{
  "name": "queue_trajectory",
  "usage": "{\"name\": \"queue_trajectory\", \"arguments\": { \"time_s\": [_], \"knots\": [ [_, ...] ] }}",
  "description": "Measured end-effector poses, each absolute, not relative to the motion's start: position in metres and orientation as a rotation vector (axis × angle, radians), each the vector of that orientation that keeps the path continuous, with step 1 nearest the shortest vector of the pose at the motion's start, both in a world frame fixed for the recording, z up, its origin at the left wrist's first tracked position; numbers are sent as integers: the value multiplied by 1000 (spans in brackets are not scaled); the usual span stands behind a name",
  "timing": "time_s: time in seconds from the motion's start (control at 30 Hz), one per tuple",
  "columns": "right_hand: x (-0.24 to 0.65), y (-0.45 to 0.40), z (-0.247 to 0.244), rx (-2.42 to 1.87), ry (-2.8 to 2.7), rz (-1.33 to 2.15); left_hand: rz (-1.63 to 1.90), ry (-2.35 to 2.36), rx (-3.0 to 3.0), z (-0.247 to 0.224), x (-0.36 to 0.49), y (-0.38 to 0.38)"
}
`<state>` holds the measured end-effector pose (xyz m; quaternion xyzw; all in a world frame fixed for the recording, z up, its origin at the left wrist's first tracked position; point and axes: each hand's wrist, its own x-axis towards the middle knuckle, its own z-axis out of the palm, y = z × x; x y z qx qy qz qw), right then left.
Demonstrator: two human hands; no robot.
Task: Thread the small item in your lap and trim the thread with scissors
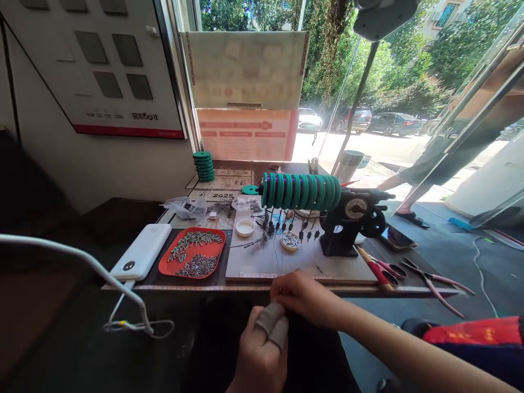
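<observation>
Both hands meet over my lap, just in front of the table edge. My left hand (264, 346), with grey wraps on two fingers, is closed in a pinch. Touching or nearly touching it, my right hand (303, 297) is closed too, with fingertips pressed together. Whatever lies between the fingers is hidden or too small to make out. Beyond them is a pale board (254, 267) with fine dark wires. Nearest on it is a small round dish (290, 249) of silver beads. Behind stands a black hand-cranked device (344, 234) bearing a row of green discs (301, 191), dark pieces dangling below.
Left of the board, a red tray (165, 266) holds metal tubes and small silver parts, beside a white power bank (143, 251) with a cable. At right lie scissors (388, 267), pliers (434, 284) and a phone (397, 237). Stacked green discs (203, 166) stand behind.
</observation>
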<state>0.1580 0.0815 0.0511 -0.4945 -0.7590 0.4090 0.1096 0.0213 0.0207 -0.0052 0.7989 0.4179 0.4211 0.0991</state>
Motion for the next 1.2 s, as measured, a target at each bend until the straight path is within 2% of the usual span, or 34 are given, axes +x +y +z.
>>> {"name": "queue_trajectory", "arguments": {
  "time_s": [0.1,0.2,0.27,0.33,0.4,0.57,0.63,0.7,0.77,0.87,0.93,1.0,1.1,1.2],
  "knots": [
    [155,86,53,-1428,-2275,1216,1261,1112,2355,-1,16,22],
    [159,74,54,-1483,-2218,1047,1200,1089,2052,10,16,22],
    [168,58,50,-1415,-2160,658,1042,1111,1560,18,18,23],
    [180,39,43,-1160,-2147,131,891,1021,1002,24,19,25],
    [188,22,34,-866,-2238,-231,794,883,665,26,19,27],
    [186,12,16,-658,-2406,-444,715,787,492,23,22,28],
    [182,13,7,-691,-2379,-376,712,787,461,22,23,28],
    [178,12,-1,-770,-2278,-133,713,792,439,23,23,26],
    [175,9,-5,-970,-2059,350,704,794,427,24,23,25],
    [171,3,-3,-1315,-1563,1256,672,789,422,26,23,24],
    [170,-3,-3,-1401,-1380,1570,676,832,517,27,23,24],
    [168,-10,-7,-1405,-1453,1511,754,982,834,26,22,22],
    [163,-18,-5,-1278,-1734,1120,883,1208,1528,21,21,17],
    [156,-11,27,-1255,-1882,1059,1105,1318,1924,9,21,12]
  ]
}}
